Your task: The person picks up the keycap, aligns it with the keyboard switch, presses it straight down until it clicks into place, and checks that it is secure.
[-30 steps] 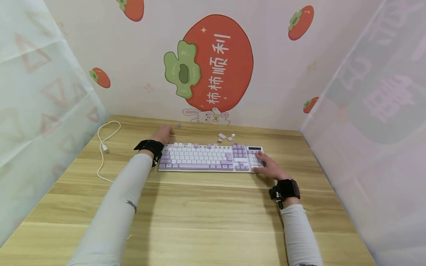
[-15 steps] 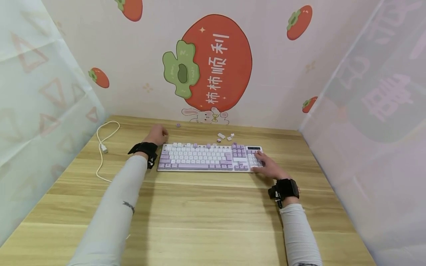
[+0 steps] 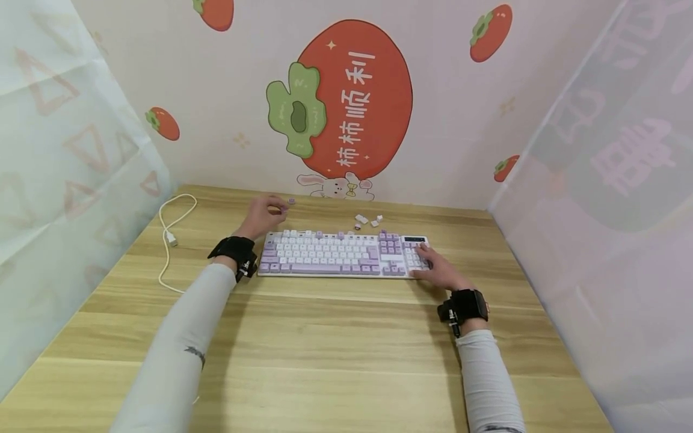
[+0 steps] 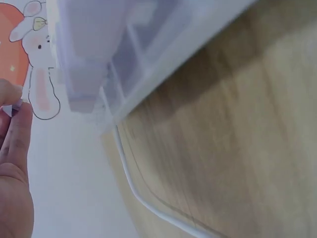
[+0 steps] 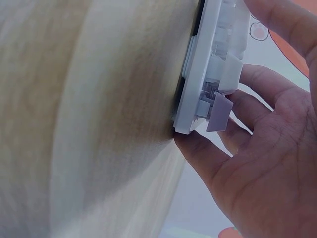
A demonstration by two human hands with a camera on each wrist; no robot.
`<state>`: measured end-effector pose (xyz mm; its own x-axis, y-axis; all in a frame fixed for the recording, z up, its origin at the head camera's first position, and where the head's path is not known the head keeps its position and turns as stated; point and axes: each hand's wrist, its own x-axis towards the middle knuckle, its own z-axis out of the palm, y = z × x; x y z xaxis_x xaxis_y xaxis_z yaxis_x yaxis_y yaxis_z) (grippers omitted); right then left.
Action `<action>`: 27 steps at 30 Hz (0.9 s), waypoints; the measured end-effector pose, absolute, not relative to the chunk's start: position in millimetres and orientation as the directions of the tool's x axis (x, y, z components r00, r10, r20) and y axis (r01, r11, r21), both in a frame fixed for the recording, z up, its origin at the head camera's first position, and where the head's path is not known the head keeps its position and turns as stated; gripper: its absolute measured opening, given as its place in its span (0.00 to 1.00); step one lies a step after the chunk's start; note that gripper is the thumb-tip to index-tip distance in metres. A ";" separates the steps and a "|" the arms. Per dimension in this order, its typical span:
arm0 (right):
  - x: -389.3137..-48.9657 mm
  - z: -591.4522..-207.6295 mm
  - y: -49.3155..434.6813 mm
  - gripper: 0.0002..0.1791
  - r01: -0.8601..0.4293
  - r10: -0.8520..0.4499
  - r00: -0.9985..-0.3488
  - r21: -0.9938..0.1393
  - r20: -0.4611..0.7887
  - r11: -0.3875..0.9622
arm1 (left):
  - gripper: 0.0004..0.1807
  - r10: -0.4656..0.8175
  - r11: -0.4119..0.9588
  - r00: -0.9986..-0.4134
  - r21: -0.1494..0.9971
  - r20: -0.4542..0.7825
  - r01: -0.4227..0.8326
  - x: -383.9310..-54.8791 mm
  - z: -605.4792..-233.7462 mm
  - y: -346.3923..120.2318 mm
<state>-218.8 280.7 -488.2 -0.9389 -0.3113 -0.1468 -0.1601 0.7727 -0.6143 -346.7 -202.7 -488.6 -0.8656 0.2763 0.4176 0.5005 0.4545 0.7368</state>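
A white and purple keyboard (image 3: 319, 249) lies on the wooden table, some switches along its top row bare of caps. My left hand (image 3: 262, 216) is just behind its left corner, thumb and fingertips pinching a small pale purple keycap (image 4: 17, 105). One loose purple keycap (image 3: 292, 201) lies just beyond those fingertips. At the other end, my right hand (image 3: 441, 270) holds the keyboard over the number pad. The right wrist view shows its thumb (image 5: 200, 153) against the keyboard's edge and the fingers curved over the keys, beside a tilted purple keycap (image 5: 220, 113).
Several loose keycaps (image 3: 361, 219) lie on the table behind the keyboard, right of its middle. A white cable (image 3: 166, 246) with a USB plug curls at the left. A printed wall (image 3: 444, 150) stands along the table's back edge, with pale sheets at both sides.
My left hand first shifted left off the keyboard's corner, then moved back right and turned, so the keycap between its fingertips now shows. The right hand has stayed on the keyboard.
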 end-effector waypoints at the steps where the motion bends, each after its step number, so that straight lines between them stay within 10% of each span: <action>1: -218.8 -488.4 280.6 0.45 -0.161 -0.314 -0.938 -0.616 -0.148 0.771 | 0.11 0.269 0.443 -0.865 0.743 0.424 0.502 -344.4 -487.7 -201.3; 16: -217.2 -487.7 279.5 0.45 -0.176 -0.317 -0.939 -0.607 -0.132 0.775 | 0.14 0.248 0.384 -0.828 0.734 0.503 0.561 -329.9 -483.4 -199.8; 27: -217.1 -486.9 279.7 0.45 -0.159 -0.307 -0.941 -0.611 -0.145 0.775 | 0.13 0.254 0.539 -0.922 0.749 0.292 0.386 -310.5 -496.7 -231.8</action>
<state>-217.1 279.7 -486.9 -0.9405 -0.3070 -0.1453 -0.1586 0.7754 -0.6113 -310.5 -231.8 -496.7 -0.9221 0.2543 0.2917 0.3856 0.5388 0.7490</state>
